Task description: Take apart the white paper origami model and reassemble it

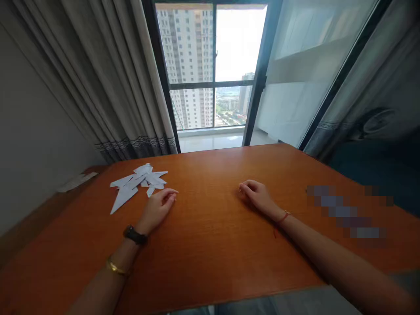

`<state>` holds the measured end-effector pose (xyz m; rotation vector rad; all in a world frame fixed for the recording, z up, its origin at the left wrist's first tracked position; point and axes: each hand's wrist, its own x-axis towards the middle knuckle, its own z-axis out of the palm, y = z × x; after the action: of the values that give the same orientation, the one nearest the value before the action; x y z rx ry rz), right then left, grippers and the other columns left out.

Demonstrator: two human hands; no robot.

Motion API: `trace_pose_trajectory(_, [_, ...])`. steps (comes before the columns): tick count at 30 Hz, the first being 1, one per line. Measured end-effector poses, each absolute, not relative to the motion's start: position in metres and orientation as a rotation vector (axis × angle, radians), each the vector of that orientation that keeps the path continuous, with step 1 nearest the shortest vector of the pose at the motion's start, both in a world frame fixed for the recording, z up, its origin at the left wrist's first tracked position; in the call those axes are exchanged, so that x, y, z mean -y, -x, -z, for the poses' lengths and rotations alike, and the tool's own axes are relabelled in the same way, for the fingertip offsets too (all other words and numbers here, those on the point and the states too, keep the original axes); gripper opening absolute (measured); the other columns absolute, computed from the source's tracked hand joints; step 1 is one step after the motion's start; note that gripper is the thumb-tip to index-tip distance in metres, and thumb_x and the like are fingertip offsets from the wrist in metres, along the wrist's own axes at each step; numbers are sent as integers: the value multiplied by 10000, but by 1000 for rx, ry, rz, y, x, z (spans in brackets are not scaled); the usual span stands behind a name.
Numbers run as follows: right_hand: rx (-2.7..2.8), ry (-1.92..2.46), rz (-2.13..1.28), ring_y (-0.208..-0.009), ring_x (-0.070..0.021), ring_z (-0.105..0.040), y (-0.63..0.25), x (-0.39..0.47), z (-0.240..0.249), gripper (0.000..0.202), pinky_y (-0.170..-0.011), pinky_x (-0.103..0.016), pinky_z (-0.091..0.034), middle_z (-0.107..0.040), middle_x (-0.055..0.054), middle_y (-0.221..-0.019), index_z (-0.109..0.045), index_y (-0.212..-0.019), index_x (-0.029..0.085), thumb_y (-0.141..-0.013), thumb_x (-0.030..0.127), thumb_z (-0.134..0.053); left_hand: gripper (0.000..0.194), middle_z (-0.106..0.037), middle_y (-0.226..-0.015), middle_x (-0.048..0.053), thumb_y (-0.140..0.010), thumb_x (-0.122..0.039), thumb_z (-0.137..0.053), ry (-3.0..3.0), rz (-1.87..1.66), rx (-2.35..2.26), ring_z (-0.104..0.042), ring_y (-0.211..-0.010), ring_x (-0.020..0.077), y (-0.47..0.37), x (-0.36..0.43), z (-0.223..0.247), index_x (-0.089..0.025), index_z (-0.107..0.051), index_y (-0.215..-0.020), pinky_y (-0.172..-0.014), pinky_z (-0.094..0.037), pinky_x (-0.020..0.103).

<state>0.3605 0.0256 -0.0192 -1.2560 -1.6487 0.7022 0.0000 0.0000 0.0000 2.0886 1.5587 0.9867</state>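
My left hand (160, 208) rests on the wooden table (210, 245) with its fingers curled in toward the thumb, and I see nothing in it. Just beyond it lies a loose pile of folded white paper pieces (141, 180), pointed like paper planes and overlapping one another. The hand is close to the nearest pieces; whether it touches them I cannot tell. Across the table, my right hand (257, 197) lies loosely closed, also with nothing visible in it. No object is beside its fingers. The undersides of both hands are hidden.
At the table's right side a patch is blurred out (341, 212). White paper (77, 181) lies on a ledge to the left. Past the far edge stand a grey curtain (131, 87) and a dark-framed window (213, 83). A dark teal shape (377, 162) sits at the right.
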Motion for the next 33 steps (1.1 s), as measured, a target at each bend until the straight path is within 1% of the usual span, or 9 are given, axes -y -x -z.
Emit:
trace_pose_trajectory(8, [1648,1265,-690,-670,-161,-550,-362,-27,22,320,-640,-274,-404,-616,-20,-683,-606,-682,171,-861,426,-533,267,-697,-846,31,-902,-385,-480,-2108,-947,-1555,-637,-787,194,-3,3,-1,-189,-652,-960,-731,-496,294])
trace_pose_trajectory(33, [1644,1265,-679,-657,-163,-556,-361,-26,20,326,-640,-280,-412,-623,-28,-680,-610,-681,171,-858,433,-532,280,-708,-853,36,-898,-394,-475,-2130,-921,-1573,-638,-792,197,-1,2,-1,-189,-659,-949,-727,-493,295])
